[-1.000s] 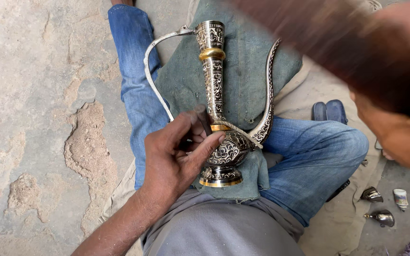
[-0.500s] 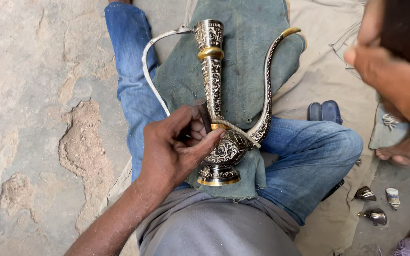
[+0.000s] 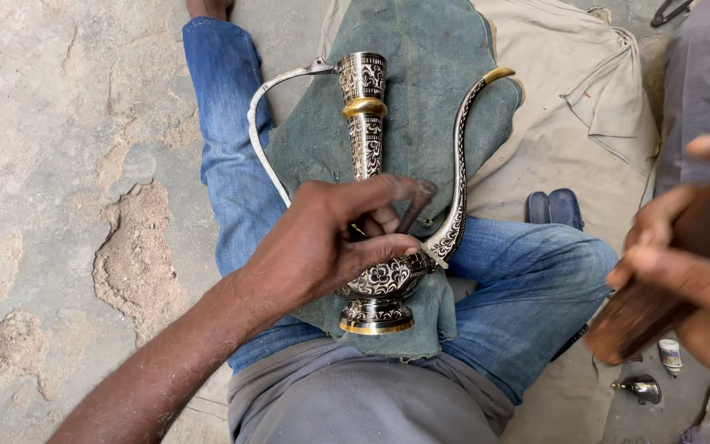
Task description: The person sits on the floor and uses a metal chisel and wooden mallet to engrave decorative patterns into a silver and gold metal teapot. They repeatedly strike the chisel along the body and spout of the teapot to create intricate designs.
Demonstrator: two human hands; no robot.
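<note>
right hand (image 3: 692, 271) lower, wooden mallet (image 3: 659, 304)

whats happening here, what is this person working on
A person sits on the ground with an engraved metal ewer lying on a green cloth across the lap. The left hand rests on the ewer's round body, pinching a thin dark tool against it. The right hand is raised at the side, gripping a brown wooden block. The ewer's curved spout and thin handle point away from the person.

Silver-black floral-engraved ewer (image 3: 369, 164) with gold bands, blue jeans (image 3: 536, 288), grey-green cloth (image 3: 429, 49)
</note>
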